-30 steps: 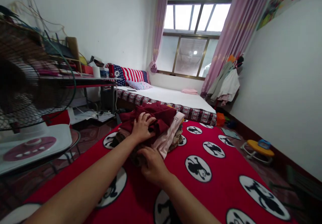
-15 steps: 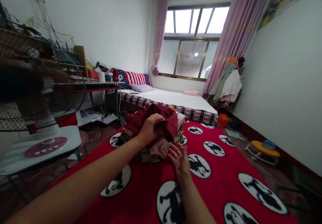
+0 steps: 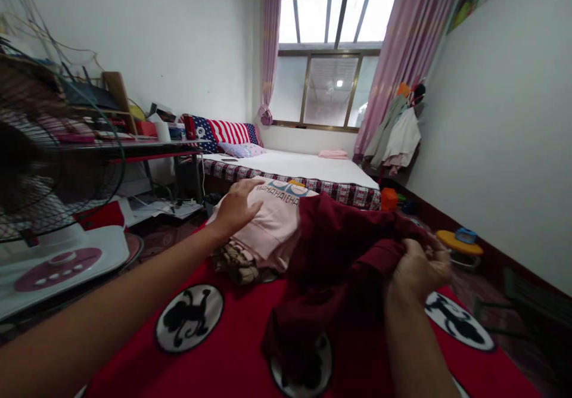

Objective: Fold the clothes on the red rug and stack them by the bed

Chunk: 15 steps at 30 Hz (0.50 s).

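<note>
1. Dark red garment (image 3: 339, 255) held up to the right of the pile, above the red cover (image 3: 241, 326); whether its lowest edge is touching the cover cannot be told
2. Cloth pinched at its right-hand end by the right hand (image 3: 417, 264), fingers curled over, thumb side uppermost; exact fingertip contact partly hidden by folds
3. Left hand (image 3: 236, 207) seen with fingers spread and thumb held apart, at the left side of the pale pink garment (image 3: 272, 222); no cloth seen gripped there, and whether any weight is pressed down cannot be told
4. Pink garment laid on patterned brown cloth (image 3: 236, 261), its printed lettering partly left uncovered; its right side hidden by the dark red folds
5. Handling, as judged: dark red cloth taken to be light, soft and limp, sagging freely where unsupported; little stiffness expected, no fragility, only slight slip between layers
6. Hold, as judged: a single end is poorly suited to control, since the rest is left to droop; better shape would be given by two well-separated points along one edge, doubled folds being gripped more securely than one layer
</note>
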Each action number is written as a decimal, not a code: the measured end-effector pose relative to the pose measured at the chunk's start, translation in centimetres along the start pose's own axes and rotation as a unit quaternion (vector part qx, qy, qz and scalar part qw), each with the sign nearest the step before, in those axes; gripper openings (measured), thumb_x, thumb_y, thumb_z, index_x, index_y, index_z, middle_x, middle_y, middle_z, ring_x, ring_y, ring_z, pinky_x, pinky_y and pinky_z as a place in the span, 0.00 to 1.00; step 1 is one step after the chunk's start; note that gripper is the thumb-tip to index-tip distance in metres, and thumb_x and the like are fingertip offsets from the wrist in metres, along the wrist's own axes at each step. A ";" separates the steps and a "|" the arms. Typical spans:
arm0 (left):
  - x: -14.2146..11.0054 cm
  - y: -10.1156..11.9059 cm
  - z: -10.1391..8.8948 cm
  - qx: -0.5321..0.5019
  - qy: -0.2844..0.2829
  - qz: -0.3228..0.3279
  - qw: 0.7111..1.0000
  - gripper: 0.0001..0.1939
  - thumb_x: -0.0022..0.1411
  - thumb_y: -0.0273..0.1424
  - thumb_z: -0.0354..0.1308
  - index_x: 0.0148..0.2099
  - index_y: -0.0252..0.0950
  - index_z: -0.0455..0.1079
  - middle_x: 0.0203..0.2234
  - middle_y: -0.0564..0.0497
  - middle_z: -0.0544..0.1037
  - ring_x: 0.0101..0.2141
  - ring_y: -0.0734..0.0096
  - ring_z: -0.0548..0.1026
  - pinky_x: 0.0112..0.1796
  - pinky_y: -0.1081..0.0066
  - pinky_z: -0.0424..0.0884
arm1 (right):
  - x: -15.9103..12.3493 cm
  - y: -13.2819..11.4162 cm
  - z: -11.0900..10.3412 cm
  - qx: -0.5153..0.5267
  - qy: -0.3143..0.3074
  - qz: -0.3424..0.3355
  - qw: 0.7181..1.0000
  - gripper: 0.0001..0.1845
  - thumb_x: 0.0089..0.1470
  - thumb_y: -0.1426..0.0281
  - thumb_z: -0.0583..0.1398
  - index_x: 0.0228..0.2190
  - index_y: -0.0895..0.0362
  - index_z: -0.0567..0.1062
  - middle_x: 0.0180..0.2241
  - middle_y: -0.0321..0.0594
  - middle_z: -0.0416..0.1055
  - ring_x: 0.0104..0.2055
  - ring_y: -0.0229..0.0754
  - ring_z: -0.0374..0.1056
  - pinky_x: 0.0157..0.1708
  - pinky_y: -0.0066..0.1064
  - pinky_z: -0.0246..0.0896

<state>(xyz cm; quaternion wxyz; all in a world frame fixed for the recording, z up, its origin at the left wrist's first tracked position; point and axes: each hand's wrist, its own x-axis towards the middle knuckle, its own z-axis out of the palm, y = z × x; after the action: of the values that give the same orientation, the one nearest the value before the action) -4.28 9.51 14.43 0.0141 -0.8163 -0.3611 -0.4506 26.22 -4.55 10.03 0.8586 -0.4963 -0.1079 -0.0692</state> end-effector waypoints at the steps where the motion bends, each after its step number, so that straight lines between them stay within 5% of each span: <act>1: 0.6 -1.6 0.6 0.058 -0.026 -0.026 0.998 0.32 0.55 0.38 0.62 0.61 0.34 0.64 0.56 0.41 0.69 0.58 0.51 0.65 0.58 0.54 0.60 | 0.0 -0.1 0.1 -0.008 -0.014 -0.032 0.999 0.21 0.37 0.69 0.63 0.38 0.58 0.77 0.36 0.39 0.74 0.37 0.43 0.71 0.40 0.35 0.68; 4: 1.3 -4.3 2.7 0.152 -0.164 -0.061 0.973 0.45 0.48 0.48 0.65 0.65 0.38 0.58 0.59 0.39 0.65 0.58 0.46 0.63 0.57 0.52 0.61 | -1.3 1.2 0.8 -0.099 -0.144 -0.097 0.980 0.20 0.42 0.66 0.61 0.40 0.58 0.77 0.41 0.44 0.73 0.42 0.47 0.70 0.46 0.40 0.66; 6: 1.2 -4.3 4.1 0.190 -0.220 -0.054 0.955 0.41 0.48 0.50 0.65 0.62 0.43 0.64 0.55 0.41 0.68 0.55 0.47 0.66 0.52 0.54 0.65 | -3.0 3.1 1.1 -0.176 -0.238 -0.155 0.943 0.21 0.45 0.65 0.60 0.43 0.57 0.77 0.47 0.48 0.71 0.49 0.51 0.67 0.52 0.45 0.61; 11: 1.4 -2.6 5.6 0.226 -0.211 -0.024 0.951 0.15 0.52 0.38 0.64 0.42 0.40 0.75 0.41 0.46 0.75 0.44 0.57 0.73 0.42 0.66 0.68 | -6.6 8.5 -0.1 -0.327 -0.399 -0.204 0.832 0.23 0.47 0.67 0.61 0.47 0.54 0.76 0.52 0.49 0.69 0.55 0.56 0.62 0.52 0.47 0.58; 15: 5.4 -3.4 2.3 0.210 -0.139 -0.057 0.966 0.09 0.57 0.33 0.60 0.37 0.34 0.75 0.35 0.48 0.77 0.38 0.63 0.74 0.39 0.69 0.68 | -7.2 10.3 -1.4 -0.383 -0.454 -0.191 0.782 0.11 0.52 0.67 0.60 0.37 0.53 0.80 0.50 0.44 0.72 0.52 0.53 0.64 0.50 0.44 0.58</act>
<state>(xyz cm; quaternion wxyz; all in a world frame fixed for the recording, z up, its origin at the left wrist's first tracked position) -2.85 15.92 16.01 0.1094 -0.8275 -0.4924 -0.2467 21.73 -0.49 -1.12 0.4190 -0.7271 -0.5427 -0.0344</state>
